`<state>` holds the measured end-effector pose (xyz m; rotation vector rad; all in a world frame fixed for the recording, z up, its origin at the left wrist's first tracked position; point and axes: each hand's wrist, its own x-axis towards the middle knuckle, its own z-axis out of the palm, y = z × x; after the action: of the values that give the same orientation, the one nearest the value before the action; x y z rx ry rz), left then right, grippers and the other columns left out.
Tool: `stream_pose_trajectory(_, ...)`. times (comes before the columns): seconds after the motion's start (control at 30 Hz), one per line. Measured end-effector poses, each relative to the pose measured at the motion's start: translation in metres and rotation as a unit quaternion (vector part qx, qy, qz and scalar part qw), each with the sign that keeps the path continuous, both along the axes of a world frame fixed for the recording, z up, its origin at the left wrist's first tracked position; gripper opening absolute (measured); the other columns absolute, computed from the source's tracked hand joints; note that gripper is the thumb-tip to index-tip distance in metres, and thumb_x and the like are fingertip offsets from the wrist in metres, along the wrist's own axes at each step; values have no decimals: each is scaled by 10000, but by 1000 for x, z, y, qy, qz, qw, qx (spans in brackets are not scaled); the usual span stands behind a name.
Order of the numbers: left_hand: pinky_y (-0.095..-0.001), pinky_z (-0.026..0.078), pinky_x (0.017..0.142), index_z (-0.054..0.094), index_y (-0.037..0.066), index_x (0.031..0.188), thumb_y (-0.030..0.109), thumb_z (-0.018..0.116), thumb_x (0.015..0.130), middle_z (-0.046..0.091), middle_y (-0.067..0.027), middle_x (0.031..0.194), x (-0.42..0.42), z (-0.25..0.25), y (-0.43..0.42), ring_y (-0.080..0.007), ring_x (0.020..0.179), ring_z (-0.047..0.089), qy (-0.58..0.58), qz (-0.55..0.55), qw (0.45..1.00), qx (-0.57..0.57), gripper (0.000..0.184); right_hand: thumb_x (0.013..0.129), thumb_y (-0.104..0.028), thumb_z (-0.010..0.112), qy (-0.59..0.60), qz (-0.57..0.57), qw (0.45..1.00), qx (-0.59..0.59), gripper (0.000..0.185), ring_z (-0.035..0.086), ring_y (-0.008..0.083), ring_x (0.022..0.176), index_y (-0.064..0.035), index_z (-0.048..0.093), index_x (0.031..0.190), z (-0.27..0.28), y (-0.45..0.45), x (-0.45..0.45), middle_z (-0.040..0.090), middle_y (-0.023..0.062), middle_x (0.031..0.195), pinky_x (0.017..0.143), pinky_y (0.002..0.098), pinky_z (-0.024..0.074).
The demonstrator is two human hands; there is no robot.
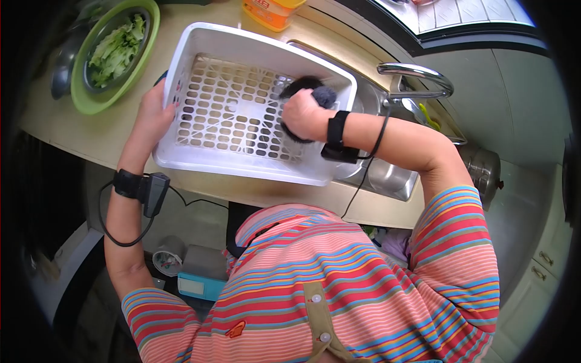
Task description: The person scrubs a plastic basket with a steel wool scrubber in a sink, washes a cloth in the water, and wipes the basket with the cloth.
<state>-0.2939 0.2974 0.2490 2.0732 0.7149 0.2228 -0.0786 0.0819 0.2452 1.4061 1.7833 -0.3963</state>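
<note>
A white plastic basket point(242, 164) with a slotted bottom is held tilted over the counter and the sink's edge. My left hand point(158, 115) is closed on its left wall, thumb on the inner side. Inside the basket, toward its right end, my right hand point(305, 115) is closed on a dark, round, fuzzy-looking thing point(307, 83). Part of it shows above the fist and part below, against the slotted bottom. A grey-blue tuft point(324, 97) sticks out beside the knuckles. I cannot tell exactly what kind of thing it is.
A green basin point(77, 91) with leafy greens point(118, 54) stands at the left. An orange tub point(272, 13) sits behind the basket. The steel sink point(390, 181) and its curved faucet point(423, 75) are at the right. Cables hang from both wrist straps.
</note>
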Motion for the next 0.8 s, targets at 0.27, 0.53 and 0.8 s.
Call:
stream_pose_trajectory(0.27, -286, 471, 780, 566, -39, 1109, -89, 436, 678, 646, -165, 973, -4, -14, 0, -205, 888, 623, -68, 34, 996, -45, 453, 726, -96, 548, 94, -246, 956, 132, 197, 652, 304, 852, -31, 708, 820, -40, 3, 42, 673, 166, 880, 726, 360, 518)
stream_pose_trajectory(0.53, -261, 482, 658, 583, -33, 1074, -106, 427, 671, 644, -112, 945, 1, -12, 6, -156, 791, 610, -31, 64, 992, -107, 439, 743, -107, 545, 97, -277, 947, 133, 208, 647, 276, 905, -59, 717, 849, -35, -11, 26, 677, 142, 928, 760, 337, 514)
stream_pose_trajectory(0.8, -247, 472, 592, 575, -14, 1033, -106, 422, 662, 624, -96, 871, 1, -17, 7, -133, 715, 590, -34, 58, 990, -121, 411, 736, -159, 595, 160, -301, 940, -1, 273, 645, 281, 935, -46, 697, 963, -31, -24, -27, 668, 136, 1006, 735, 365, 520)
